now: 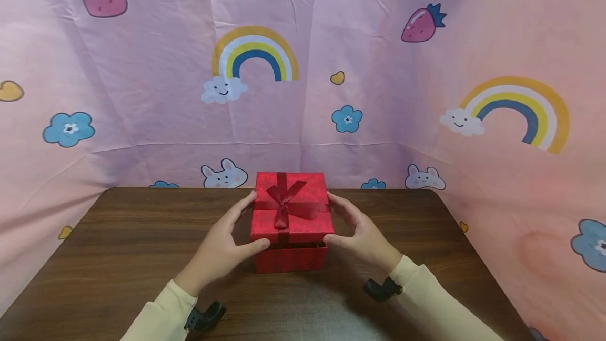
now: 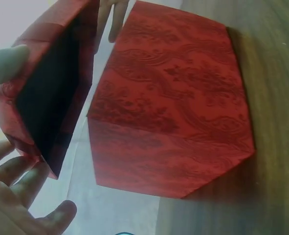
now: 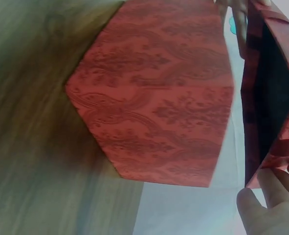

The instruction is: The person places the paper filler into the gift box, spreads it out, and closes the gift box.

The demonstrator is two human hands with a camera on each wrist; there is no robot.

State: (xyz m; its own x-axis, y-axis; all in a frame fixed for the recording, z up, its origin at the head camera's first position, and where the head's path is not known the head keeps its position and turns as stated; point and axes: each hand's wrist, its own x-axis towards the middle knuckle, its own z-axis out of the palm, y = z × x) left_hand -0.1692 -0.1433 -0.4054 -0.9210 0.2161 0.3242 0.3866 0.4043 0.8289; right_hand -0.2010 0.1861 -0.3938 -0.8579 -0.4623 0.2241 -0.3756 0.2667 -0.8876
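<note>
A red gift box lid (image 1: 307, 183) with a dark red ribbon bow (image 1: 282, 204) is held between both hands, just above its patterned red box base (image 1: 290, 259). My left hand (image 1: 222, 243) grips the lid's left side, thumb at the near corner and fingers toward the back. On the opposite side my right hand (image 1: 362, 236) grips it the same way. Both wrist views show a gap between the lid's dark underside (image 2: 51, 93) and the base (image 3: 154, 98). The base stands upright on the table; its inside is mostly hidden under the lid.
The brown wooden table (image 1: 156, 246) reaches back to a pastel cloth backdrop (image 1: 374, 120) printed with rainbows, flowers and strawberries. Dark wrist devices (image 1: 205, 317) sit by both cream sleeves (image 1: 161, 312).
</note>
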